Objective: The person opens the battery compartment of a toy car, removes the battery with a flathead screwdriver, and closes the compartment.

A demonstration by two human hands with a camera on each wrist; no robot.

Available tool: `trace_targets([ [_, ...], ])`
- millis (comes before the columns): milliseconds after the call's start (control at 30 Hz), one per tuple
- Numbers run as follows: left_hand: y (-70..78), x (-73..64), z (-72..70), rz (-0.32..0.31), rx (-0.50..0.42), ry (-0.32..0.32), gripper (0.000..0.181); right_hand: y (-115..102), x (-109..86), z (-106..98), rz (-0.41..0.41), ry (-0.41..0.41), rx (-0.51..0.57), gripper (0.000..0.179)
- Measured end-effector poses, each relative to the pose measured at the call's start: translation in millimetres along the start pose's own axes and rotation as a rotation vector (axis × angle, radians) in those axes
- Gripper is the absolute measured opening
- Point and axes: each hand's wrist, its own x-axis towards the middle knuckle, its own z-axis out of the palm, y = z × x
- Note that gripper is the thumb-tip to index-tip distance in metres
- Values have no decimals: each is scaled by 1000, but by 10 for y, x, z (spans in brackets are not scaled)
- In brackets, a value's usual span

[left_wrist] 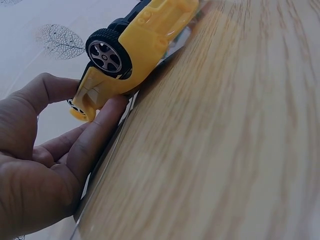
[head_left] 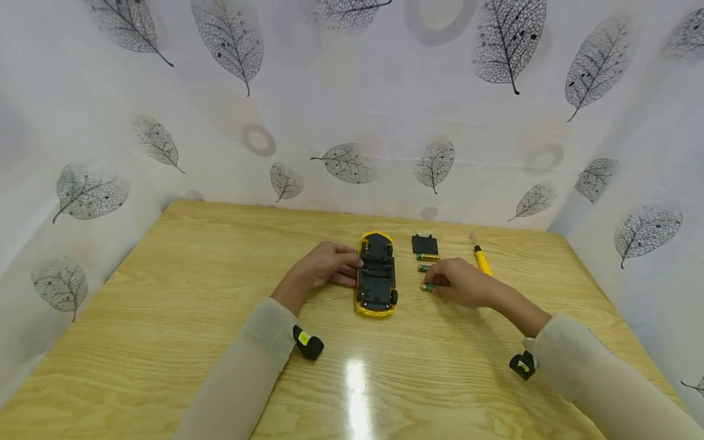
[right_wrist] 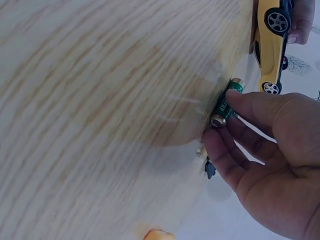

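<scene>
A big wooden table stands in front of a white curtain with grey leaves on it, and the curtain hides whatever is behind and beside the table. Two arms in pale sleeves come in from the bottom, and both sleeves are cut off at the picture's edge. A yellow toy car lies upside down in the middle of the table, so its dark belly faces up and its roof is hidden. The left hand holds the car by its side, with the thumb and fingers curled against the yellow body. In the left wrist view only part of the car shows, with one wheel easy to see. The right hand is just to the right of the car and pinches a green battery that lies on the table. The fingers cover most of that battery in the head view. A yellow screwdriver lies behind the right hand, and part of it is hidden by the hand. A small black lid lies near the car's far end. Two more batteries lie just in front of the lid, too small to see well.
</scene>
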Motion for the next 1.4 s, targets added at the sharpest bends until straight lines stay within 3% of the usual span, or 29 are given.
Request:
trace_targets([
  [500,-10,6,-4,-10,-5,8,51,-50,53,-211,19,77,39,16],
  [1133,-15,12,0,-9,-28,3,52,283,432,-315,188,199,24,23],
  [1400,-27,26,-11,-5,-29,7,50,493,587,-272,250,240,101,37],
])
